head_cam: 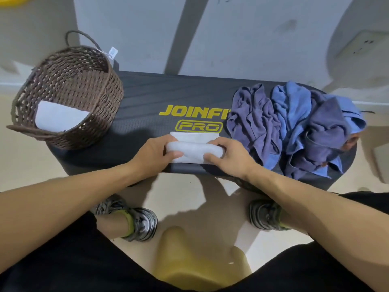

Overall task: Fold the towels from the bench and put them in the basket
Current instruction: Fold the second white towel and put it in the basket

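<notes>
We worked at a black step bench printed with yellow "JOINFI…" and "PRO" lettering. Near its front edge, in the middle, lay a white towel, partly folded, with its near portion rolled over into a thick fold and a flat strip showing behind it. Our left hand gripped the fold's left end, the fingers curled over the top and the thumb pressed against the front. Our right hand gripped the right end in the same way, fingers hooked over the fold and thumb lying along the near edge.

At the bench's left end stood a brown wicker basket with a loop handle and a paper tag, and inside it lay a folded white towel. On the right end sat a crumpled pile of purple and blue towels, just beside our right hand. Below the bench we saw our grey sneakers on the pale floor.
</notes>
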Demonstrator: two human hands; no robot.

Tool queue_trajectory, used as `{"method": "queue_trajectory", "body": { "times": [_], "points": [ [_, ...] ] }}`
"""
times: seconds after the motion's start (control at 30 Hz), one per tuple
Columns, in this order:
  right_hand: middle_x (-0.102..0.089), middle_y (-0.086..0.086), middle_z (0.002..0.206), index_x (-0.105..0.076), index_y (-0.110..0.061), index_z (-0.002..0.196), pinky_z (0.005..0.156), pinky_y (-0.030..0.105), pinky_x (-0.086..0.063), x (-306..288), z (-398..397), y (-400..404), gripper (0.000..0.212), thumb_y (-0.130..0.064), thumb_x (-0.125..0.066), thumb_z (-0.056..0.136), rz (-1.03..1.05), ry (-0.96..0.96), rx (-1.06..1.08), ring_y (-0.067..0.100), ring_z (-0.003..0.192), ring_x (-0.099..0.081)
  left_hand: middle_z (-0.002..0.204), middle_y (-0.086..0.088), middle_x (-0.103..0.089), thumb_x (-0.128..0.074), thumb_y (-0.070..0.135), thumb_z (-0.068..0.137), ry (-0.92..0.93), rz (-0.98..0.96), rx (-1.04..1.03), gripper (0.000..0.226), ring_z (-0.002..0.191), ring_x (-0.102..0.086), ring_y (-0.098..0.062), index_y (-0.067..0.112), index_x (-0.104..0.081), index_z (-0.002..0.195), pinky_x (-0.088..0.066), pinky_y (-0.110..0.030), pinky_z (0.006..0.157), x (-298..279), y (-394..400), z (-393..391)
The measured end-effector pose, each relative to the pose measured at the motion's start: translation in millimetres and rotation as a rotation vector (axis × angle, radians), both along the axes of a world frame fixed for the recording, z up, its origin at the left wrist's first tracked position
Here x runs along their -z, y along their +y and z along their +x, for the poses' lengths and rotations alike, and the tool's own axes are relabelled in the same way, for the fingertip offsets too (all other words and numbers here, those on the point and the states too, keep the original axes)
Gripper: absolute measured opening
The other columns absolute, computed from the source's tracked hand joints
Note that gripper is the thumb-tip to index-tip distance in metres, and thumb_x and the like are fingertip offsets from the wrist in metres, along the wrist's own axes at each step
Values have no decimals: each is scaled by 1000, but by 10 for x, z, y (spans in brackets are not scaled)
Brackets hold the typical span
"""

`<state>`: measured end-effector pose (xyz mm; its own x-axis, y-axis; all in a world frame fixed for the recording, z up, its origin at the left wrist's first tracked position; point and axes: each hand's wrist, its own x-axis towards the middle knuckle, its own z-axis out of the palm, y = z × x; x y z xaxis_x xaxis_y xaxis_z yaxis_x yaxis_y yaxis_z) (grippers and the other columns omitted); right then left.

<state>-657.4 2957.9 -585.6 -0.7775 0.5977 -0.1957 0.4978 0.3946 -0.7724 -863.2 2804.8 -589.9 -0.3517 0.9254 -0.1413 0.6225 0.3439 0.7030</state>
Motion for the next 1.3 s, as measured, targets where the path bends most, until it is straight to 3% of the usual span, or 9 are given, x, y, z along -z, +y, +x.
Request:
{"method": "queue_trajectory", "body": {
  "times": [0.23, 0.4, 0.6, 0.77, 0.93, 1.03, 1.1, 1.2, 1.3],
  "points": [
    [-62, -11, 74, -66, -15, 91, 64, 15, -44, 69, 24, 199, 33, -43, -79, 80, -224, -79, 72, 1, 62, -52, 88, 9, -62, -62, 37, 93, -80, -123, -150, 18, 80, -57, -10, 21, -59, 100, -40, -22, 64, 69, 129, -134],
    [-59, 8, 72, -57, 3, 86, 81, 47, -54, 103, -72, 204, 59, -55, -62, 89, -305, -112, 223, 20, 67, -54, 81, 1, -64, -61, 53, 89, -43, -189, -262, 39, 70, -63, -21, 15, -54, 93, -45, -33, 62, 48, 222, -140],
    [-73, 4, 70, -66, -4, 88, 74, 36, -59, 136, -128, 159, 49, -51, -55, 95, -170, -208, 314, 11, 52, -69, 73, 7, -58, -59, 56, 89, 22, -135, -320, 39, 69, -53, -15, 18, -51, 83, -36, -28, 58, 15, 321, -70],
    [-69, 2, 85, -55, -14, 105, 77, 45, -58, 128, -173, 158, 37, -49, -60, 93, -172, -201, 407, 26, 76, -70, 77, 7, -64, -65, 55, 85, 33, -146, -334, 38, 74, -59, -16, 17, -60, 85, -43, -32, 65, 38, 331, -96],
    [-60, 0, 91, -45, -17, 107, 59, 29, -42, 117, -244, 134, 38, -49, -59, 93, -98, -250, 407, 21, 81, -58, 76, -3, -66, -59, 60, 87, 83, -266, -305, 47, 75, -62, -26, 13, -56, 80, -48, -37, 68, 106, 363, -143],
    [-63, 6, 99, -44, -14, 110, 65, 36, -54, 105, -298, 137, 39, -47, -56, 95, -150, -274, 416, 30, 78, -66, 64, -6, -69, -60, 67, 82, -21, -379, -350, 54, 49, -63, -19, 14, -54, 74, -45, -29, 51, 54, 426, -219],
    [-62, 9, 104, -43, -12, 111, 49, 29, -50, 96, -319, 134, 38, -45, -56, 96, -194, -254, 421, 30, 67, -68, 63, -9, -71, -51, 70, 85, -57, -510, -297, 63, 41, -63, -17, 9, -59, 74, -45, -25, 42, 28, 472, -231],
    [-59, 11, 107, -41, -11, 111, 37, 22, -44, 69, -340, 146, 37, -42, -57, 97, -240, -229, 443, 27, 55, -68, 67, -13, -72, -48, 69, 88, -209, -594, -307, 73, 54, -71, -25, -1, -65, 82, -58, -30, 50, 19, 541, -226],
    [-62, 11, 105, -42, -11, 112, 41, 27, -47, 38, -354, 165, 38, -44, -53, 98, -203, -298, 400, 29, 59, -69, 83, -19, -69, -67, 59, 83, -654, -586, -469, 62, 65, -72, -30, -1, -65, 100, -60, -33, 57, -40, 557, -281]
  ]
}}
